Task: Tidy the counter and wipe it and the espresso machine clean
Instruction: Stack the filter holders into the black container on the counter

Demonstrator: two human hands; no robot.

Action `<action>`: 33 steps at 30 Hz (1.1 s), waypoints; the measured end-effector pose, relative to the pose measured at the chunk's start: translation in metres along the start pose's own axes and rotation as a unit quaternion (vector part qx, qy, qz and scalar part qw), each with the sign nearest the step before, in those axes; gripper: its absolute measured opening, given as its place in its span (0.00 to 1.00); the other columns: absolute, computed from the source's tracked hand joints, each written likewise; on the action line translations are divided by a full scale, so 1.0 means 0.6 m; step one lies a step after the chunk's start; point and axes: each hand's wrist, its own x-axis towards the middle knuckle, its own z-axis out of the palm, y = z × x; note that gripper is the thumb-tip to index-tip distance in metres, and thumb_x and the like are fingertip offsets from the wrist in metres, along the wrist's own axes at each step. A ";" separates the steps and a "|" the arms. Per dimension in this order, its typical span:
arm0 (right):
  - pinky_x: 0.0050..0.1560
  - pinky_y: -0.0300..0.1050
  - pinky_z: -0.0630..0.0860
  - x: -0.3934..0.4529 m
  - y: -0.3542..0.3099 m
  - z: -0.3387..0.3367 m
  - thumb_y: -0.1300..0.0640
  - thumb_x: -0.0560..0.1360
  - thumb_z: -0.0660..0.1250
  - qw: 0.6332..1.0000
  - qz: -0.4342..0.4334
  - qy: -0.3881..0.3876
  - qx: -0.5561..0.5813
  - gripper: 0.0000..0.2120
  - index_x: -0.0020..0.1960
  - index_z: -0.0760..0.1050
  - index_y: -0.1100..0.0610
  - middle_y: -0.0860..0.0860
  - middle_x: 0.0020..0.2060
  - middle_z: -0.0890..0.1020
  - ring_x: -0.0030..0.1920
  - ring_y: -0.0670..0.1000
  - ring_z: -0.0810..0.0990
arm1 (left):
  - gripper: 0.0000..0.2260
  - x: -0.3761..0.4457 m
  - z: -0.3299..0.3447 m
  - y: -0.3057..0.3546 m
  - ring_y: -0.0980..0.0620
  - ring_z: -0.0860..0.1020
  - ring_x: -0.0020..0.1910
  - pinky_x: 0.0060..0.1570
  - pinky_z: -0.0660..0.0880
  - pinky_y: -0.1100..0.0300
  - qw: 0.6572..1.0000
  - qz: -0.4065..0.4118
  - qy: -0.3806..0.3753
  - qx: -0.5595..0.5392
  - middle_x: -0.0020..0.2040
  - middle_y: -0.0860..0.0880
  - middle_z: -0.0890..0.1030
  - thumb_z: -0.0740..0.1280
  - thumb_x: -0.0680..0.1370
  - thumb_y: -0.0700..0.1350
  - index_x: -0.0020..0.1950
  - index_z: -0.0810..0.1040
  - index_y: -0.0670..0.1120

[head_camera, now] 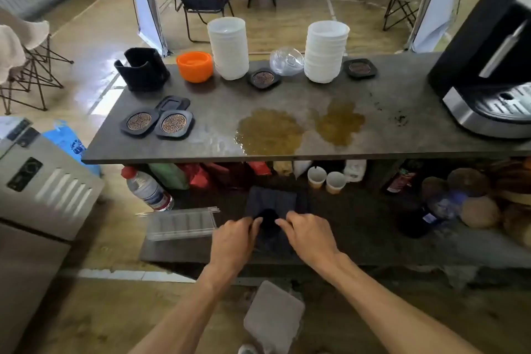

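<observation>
A dark folded cloth [271,200] lies on the lower shelf under the counter. My left hand [234,240] and my right hand [309,236] both rest on its near part, fingertips curled onto the fabric. The grey counter [218,112] above carries two brown spills [271,131] [339,121] and dark crumbs [399,118]. The espresso machine [488,89] stands at the counter's right end. Black coasters [159,122] lie at the left, two more [263,78] [359,67] at the back.
Along the counter's back stand a black holder [142,69], an orange bowl [195,66], two stacks of white bowls [228,47] [326,50] and a clear lid [287,60]. The lower shelf holds a water bottle [149,190], a clear tray [181,223], two cups [326,179] and coconuts [471,195].
</observation>
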 end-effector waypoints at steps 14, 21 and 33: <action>0.52 0.54 0.78 0.083 0.020 0.215 0.54 0.82 0.60 0.970 0.172 -0.130 0.111 0.23 0.75 0.61 0.57 0.59 0.70 0.70 0.59 0.61 0.79 | 0.23 0.118 0.177 -0.030 0.39 0.75 0.65 0.59 0.73 0.48 0.968 -0.047 -0.244 -0.039 0.71 0.43 0.69 0.62 0.80 0.49 0.75 0.63 0.48; 0.52 0.54 0.76 0.099 0.034 0.242 0.61 0.78 0.65 0.966 0.194 -0.130 0.115 0.22 0.70 0.63 0.58 0.59 0.70 0.65 0.59 0.63 0.78 | 0.33 0.122 0.196 -0.032 0.38 0.75 0.64 0.59 0.74 0.48 0.968 -0.044 -0.244 -0.039 0.74 0.41 0.61 0.70 0.74 0.46 0.75 0.59 0.45; 0.50 0.40 0.81 0.004 0.006 0.110 0.63 0.79 0.62 0.945 0.078 -0.046 0.314 0.13 0.58 0.78 0.49 0.45 0.48 0.83 0.49 0.41 0.82 | 0.14 0.019 0.054 -0.035 0.51 0.78 0.55 0.54 0.73 0.61 0.954 -0.091 -0.125 -0.256 0.54 0.48 0.79 0.60 0.78 0.34 0.61 0.77 0.44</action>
